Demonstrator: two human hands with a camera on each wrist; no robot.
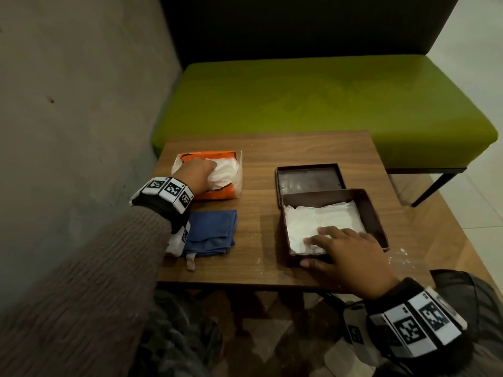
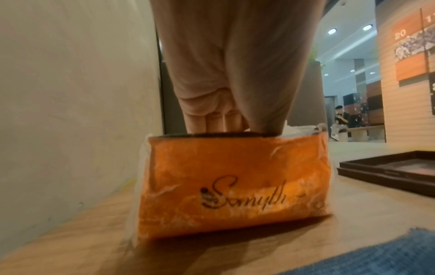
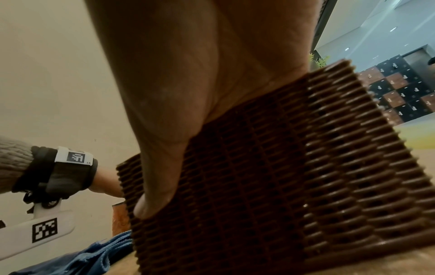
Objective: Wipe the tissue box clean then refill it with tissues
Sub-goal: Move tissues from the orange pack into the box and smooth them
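The brown woven tissue box (image 1: 373,213) stands open at the table's right, with white tissues (image 1: 321,220) lying in it. My right hand (image 1: 334,248) lies flat on those tissues, its thumb (image 3: 153,201) against the box's front wall (image 3: 282,167). The box's lid (image 1: 309,178) lies upside down just behind it. At the left, my left hand (image 1: 202,171) reaches into the open orange tissue pack (image 1: 217,195) and grips the white tissues (image 1: 227,170) there. In the left wrist view its fingers (image 2: 212,119) curl down into the pack (image 2: 235,186), fingertips hidden.
A folded blue cloth (image 1: 209,232) lies in front of the pack. The small wooden table (image 1: 272,148) has white crumbs near the box. A green bench (image 1: 326,99) stands behind the table and a grey wall (image 1: 68,104) runs along the left.
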